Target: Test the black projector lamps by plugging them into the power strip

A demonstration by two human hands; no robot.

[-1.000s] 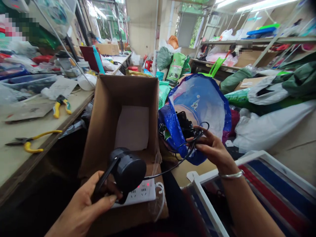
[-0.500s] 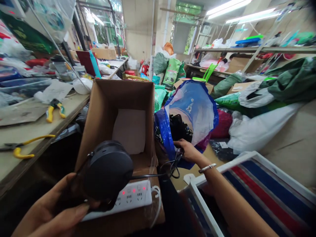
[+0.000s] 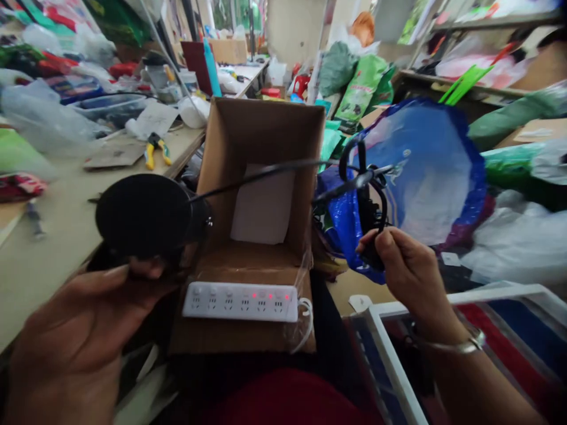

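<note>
My left hand (image 3: 84, 319) grips a round black device (image 3: 142, 215) from below, held at the left over the table's edge. From the device a black cable (image 3: 266, 171) runs right, across the front of an open cardboard box (image 3: 261, 257). Its looped end is by my right hand (image 3: 410, 265), whose thumb and fingers are closed on the cable in front of a blue plastic bag (image 3: 425, 165). A white power strip (image 3: 241, 302) with red lights lies on the box's near flap. A pale sheet (image 3: 263, 206) lies inside the box.
The worktable (image 3: 57, 260) on the left bears yellow-green pliers (image 3: 156, 151), plastic bags and a tub. At the lower right is a white frame (image 3: 394, 354) with striped fabric. White sacks (image 3: 522, 236) lie at the right.
The black device has moved up and left and turned. My right hand has drawn the cable away from the bag's opening, and the cable now stretches across the box. The view has shifted.
</note>
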